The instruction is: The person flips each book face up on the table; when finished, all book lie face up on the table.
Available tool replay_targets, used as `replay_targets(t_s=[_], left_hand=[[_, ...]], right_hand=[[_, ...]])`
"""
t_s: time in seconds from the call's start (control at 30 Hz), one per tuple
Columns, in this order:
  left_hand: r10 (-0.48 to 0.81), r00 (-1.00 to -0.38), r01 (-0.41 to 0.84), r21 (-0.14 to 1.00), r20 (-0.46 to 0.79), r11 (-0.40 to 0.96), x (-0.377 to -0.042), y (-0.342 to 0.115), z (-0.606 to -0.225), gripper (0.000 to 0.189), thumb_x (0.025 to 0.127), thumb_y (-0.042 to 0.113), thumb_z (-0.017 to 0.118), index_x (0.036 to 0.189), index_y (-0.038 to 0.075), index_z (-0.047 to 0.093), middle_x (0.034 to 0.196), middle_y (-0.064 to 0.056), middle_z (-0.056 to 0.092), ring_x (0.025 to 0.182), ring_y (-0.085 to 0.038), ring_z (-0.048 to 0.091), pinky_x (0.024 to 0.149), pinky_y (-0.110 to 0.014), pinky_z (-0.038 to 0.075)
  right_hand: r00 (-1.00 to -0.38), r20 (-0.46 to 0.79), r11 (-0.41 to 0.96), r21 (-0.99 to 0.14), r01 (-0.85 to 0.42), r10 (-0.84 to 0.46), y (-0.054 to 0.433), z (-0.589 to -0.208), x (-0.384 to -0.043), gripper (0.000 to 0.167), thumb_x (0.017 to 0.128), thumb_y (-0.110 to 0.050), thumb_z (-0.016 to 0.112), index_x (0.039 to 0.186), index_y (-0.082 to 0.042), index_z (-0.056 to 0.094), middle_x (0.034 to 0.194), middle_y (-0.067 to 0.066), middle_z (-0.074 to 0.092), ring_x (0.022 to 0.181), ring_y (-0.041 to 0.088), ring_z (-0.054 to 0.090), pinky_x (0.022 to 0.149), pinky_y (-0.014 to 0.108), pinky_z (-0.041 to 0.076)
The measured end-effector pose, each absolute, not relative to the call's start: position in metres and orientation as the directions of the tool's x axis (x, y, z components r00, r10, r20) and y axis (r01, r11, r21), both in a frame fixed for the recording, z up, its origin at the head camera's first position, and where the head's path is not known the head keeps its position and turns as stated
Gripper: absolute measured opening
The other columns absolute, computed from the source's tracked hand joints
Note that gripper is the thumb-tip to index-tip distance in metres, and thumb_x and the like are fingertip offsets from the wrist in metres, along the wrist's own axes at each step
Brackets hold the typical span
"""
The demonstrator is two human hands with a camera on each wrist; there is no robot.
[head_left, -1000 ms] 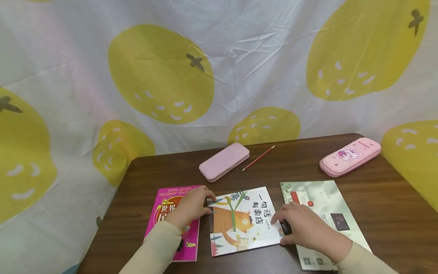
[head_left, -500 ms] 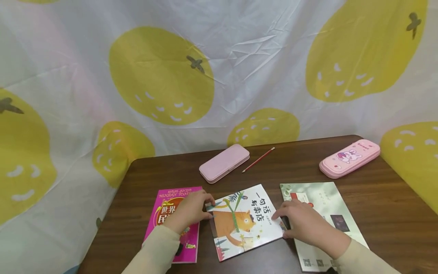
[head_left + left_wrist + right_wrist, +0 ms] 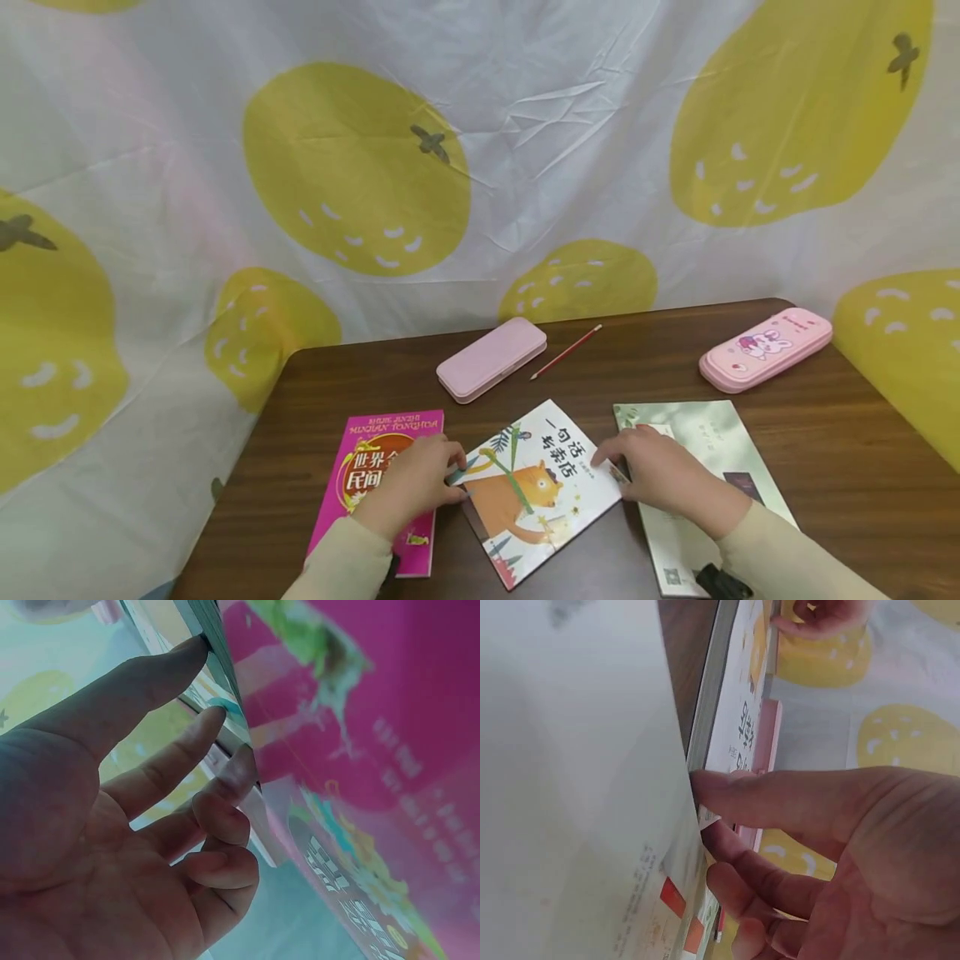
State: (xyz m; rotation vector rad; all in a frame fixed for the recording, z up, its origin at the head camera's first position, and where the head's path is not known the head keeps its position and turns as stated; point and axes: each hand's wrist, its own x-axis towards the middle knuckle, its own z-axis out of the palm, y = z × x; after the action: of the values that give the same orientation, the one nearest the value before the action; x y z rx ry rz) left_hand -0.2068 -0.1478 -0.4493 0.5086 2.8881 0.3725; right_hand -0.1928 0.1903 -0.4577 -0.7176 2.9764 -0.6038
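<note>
A white picture book (image 3: 517, 500) with an orange cat on its cover lies turned at an angle on the table. My left hand (image 3: 420, 479) pinches its left corner between thumb and fingers, with the wrist above a magenta book (image 3: 367, 462). At the opposite corner, my right hand (image 3: 660, 471) holds the edge, thumb on the side and index finger on the cover. Beneath that hand lies a pale green book (image 3: 708, 429), partly covered. In the right wrist view, the thumb meets the picture book's page edge (image 3: 724, 682).
Farther back on the brown table (image 3: 637, 358) are a plain pink pencil case (image 3: 491, 360) and a red pencil (image 3: 566, 353). A pink case with a rabbit (image 3: 768, 350) sits at the back right. A lemon-patterned curtain (image 3: 540, 158) hangs behind the table.
The picture book has turned counterclockwise: its top corner moved left and its lower corner nearer me. Both hands stayed on it, shifting slightly. The other books, cases and pencil kept their places.
</note>
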Motion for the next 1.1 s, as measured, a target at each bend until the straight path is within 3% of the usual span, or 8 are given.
replay_targets(t_s=[0.07, 0.17, 0.37, 0.73, 1.1], left_hand=[[0.349, -0.927, 0.301, 0.283, -0.137, 0.911, -0.205, -0.148, -0.450, 0.031, 0.077, 0.032, 0.091, 0.096, 0.018, 0.071, 0.089, 0.003, 0.056, 0.080, -0.014, 0.050, 0.069, -0.034, 0.048], [0.339, -0.932, 0.288, 0.306, -0.130, 0.908, -0.201, -0.149, -0.450, 0.030, 0.077, 0.031, 0.091, 0.094, 0.019, 0.071, 0.089, 0.003, 0.057, 0.079, -0.013, 0.050, 0.069, -0.033, 0.048], [0.330, -0.937, 0.275, 0.338, -0.116, 0.900, -0.193, -0.152, -0.449, 0.026, 0.077, 0.028, 0.091, 0.092, 0.019, 0.072, 0.088, 0.002, 0.060, 0.079, -0.013, 0.051, 0.067, -0.032, 0.046], [0.390, -0.918, 0.326, 0.428, -0.067, 0.843, -0.180, -0.158, -0.456, 0.019, 0.077, 0.014, 0.086, 0.085, 0.020, 0.070, 0.073, 0.005, 0.057, 0.064, -0.007, 0.046, 0.057, -0.026, 0.039], [0.445, -0.895, 0.364, 0.504, -0.043, 0.783, -0.162, -0.153, -0.457, 0.027, 0.078, 0.012, 0.086, 0.099, 0.016, 0.068, 0.066, 0.011, 0.056, 0.056, 0.001, 0.045, 0.054, -0.021, 0.039]], right_hand=[[-0.897, 0.059, 0.815, -0.395, -0.424, -0.438, 0.190, -0.457, -0.197, 0.042, 0.064, 0.005, 0.081, 0.099, -0.018, 0.079, 0.084, -0.009, 0.070, 0.079, 0.012, 0.055, 0.070, 0.033, 0.048], [-0.902, 0.048, 0.813, -0.417, -0.408, -0.428, 0.191, -0.457, -0.202, 0.043, 0.064, 0.007, 0.080, 0.100, -0.017, 0.078, 0.082, -0.010, 0.069, 0.076, 0.010, 0.054, 0.066, 0.030, 0.047], [-0.900, 0.068, 0.802, -0.428, -0.417, -0.431, 0.190, -0.459, -0.215, 0.038, 0.069, 0.007, 0.080, 0.098, -0.017, 0.079, 0.086, -0.006, 0.072, 0.081, 0.013, 0.062, 0.072, 0.034, 0.053], [-0.905, 0.027, 0.801, -0.454, -0.389, -0.424, 0.187, -0.459, -0.238, 0.030, 0.081, 0.005, 0.078, 0.098, -0.020, 0.079, 0.091, -0.002, 0.072, 0.087, 0.016, 0.063, 0.079, 0.041, 0.054], [-0.927, 0.042, 0.818, -0.456, -0.351, -0.374, 0.187, -0.454, -0.253, 0.026, 0.082, 0.000, 0.080, 0.098, -0.020, 0.078, 0.094, -0.001, 0.075, 0.092, 0.021, 0.068, 0.082, 0.047, 0.055]])
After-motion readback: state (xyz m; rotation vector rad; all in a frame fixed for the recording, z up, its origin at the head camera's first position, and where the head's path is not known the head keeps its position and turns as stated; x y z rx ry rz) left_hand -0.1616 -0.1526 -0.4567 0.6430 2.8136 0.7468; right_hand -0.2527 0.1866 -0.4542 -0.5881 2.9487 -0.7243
